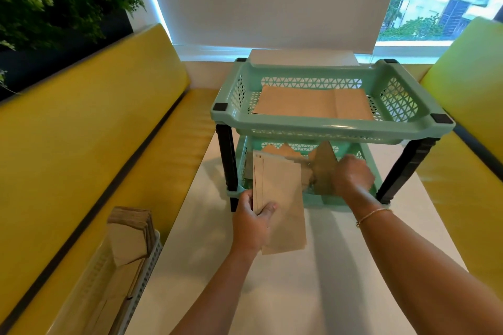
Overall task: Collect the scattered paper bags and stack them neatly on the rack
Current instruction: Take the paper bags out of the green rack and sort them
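Note:
A mint-green two-tier rack [334, 128] with black legs stands on the white table. Flat brown paper bags [313, 103] lie in its top tray. My left hand [251, 223] grips a thin stack of brown paper bags [283, 198] upright in front of the lower tray, thumb on the front. My right hand [351, 175] reaches into the lower tray and holds more brown bags [324, 168] standing on edge there. Other bags behind them show zigzag tops.
The white table [299, 294] runs between two yellow benches [95, 144]. A white basket [136, 261] full of brown paper bags sits on the left bench near me. A window with a blind is behind the rack, plants at far left.

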{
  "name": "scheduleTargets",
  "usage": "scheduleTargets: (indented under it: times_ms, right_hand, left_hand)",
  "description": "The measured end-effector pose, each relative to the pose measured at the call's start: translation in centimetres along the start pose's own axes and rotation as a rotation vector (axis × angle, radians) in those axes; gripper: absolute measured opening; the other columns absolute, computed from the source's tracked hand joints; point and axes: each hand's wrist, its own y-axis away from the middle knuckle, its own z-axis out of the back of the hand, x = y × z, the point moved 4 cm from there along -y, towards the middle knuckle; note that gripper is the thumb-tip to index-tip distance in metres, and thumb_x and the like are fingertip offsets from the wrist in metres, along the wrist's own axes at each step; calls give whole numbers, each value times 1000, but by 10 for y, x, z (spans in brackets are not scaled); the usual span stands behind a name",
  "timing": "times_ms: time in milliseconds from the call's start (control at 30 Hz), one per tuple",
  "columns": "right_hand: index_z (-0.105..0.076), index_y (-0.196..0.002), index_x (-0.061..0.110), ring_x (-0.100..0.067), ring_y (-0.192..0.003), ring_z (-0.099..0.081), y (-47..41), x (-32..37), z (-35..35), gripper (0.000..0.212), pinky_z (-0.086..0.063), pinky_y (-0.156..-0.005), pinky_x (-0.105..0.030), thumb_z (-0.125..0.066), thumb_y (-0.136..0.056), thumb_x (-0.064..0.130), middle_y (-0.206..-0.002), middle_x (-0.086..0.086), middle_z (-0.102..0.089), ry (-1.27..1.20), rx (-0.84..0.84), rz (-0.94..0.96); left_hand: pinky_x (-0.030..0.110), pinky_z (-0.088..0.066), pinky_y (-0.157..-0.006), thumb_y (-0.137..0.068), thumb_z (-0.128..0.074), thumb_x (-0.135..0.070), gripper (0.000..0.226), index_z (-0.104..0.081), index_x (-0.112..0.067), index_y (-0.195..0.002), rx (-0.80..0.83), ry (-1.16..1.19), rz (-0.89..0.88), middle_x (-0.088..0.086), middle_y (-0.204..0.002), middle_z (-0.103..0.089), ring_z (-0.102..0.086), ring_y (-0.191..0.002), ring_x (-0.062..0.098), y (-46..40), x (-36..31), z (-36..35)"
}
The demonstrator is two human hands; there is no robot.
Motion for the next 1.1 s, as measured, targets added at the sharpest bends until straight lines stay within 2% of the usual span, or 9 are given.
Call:
scheduleTargets:
  times_ms: [133, 267, 400, 467, 633, 733, 833, 933, 1100]
  right_hand:
    - [-66, -106, 1, -34, -95, -61, 9, -6, 36, 24, -46, -82, -36, -50, -89, 7, -102, -18, -66, -530, -143, 2]
    - [-64, -86, 11, -22, -63, -57, 35, -19, 20, 11, -50, -62, -35, -58, -92, 18, -78, -8, -61, -1002, 200, -165]
    - [-58, -73, 16, -25, -67, -60, 96, -33, -6, 17, -53, -68, -41, -67, -85, 23, -78, -10, -65, -1000, 345, -151]
    - [-55, -85, 15, -27, -79, -64, 121, -40, -16, 18, -56, -75, -47, -71, -81, 20, -87, -10, -65, -1020, 379, -128]
    - [-38, -123, 18, -24, -98, -60, 147, -59, -23, 72, -51, -88, -45, -81, -67, 6, -105, -6, -61, -1003, 413, -22]
    - [-45, -113, 26, -10, -90, -59, 153, -68, -22, 50, -50, -80, -29, -72, -77, 4, -100, 8, -61, -894, 309, 116]
    - [-43, -111, 30, 3, -85, -57, 163, -71, -29, 45, -46, -70, -13, -64, -83, 2, -96, 18, -58, -883, 252, 163]
    - [-42, -109, 28, 1, -77, -57, 174, -75, -43, 42, -45, -63, -11, -63, -84, 2, -89, 20, -56, -840, 267, 163]
    - [-46, -94, 25, -8, -73, -57, 180, -77, -50, 31, -44, -61, -15, -57, -85, -2, -81, 13, -58, -810, 282, 189]
  left_hand:
    - [34, -51, -91, -84, -68, -16, 40, -50, -11, -119, -10, 63, 39, 6, -119, -59, -57, -109, 23, 0, -1, 0]
    - [34, -52, -88, -85, -67, -18, 35, -51, -14, -116, -8, 179, 81, 3, -115, -60, -59, -105, 21, 4, -3, -3]
    - [31, -51, -85, -89, -61, -16, 20, -54, -19, -106, 82, 348, 95, 1, -108, -64, -61, -100, 18, 15, -9, -13]
    - [31, -52, -82, -86, -64, -19, 21, -53, -25, -103, 140, 343, 89, -2, -104, -64, -62, -95, 14, 24, -8, -21]
    - [27, -52, -81, -81, -71, -16, 36, -52, -31, -108, 292, 91, -5, -7, -102, -64, -62, -97, 12, 45, 10, -34]
    - [31, -51, -90, -81, -71, -11, 34, -54, -34, -100, 296, 62, -30, -7, -103, -66, -63, -100, 13, 52, 20, -37]
    - [12, -46, -76, -85, -66, -12, 30, -51, -26, -107, 253, 58, -30, -7, -101, -63, -61, -99, 15, 62, 21, -39]
    - [6, -41, -67, -86, -65, -12, 45, -44, -20, -124, 247, 10, -21, -4, -105, -58, -58, -99, 14, 71, 26, -41]
    - [11, -40, -70, -88, -61, -12, 37, -45, -16, -121, 227, -52, 3, -1, -105, -59, -59, -99, 16, 81, 41, -39]
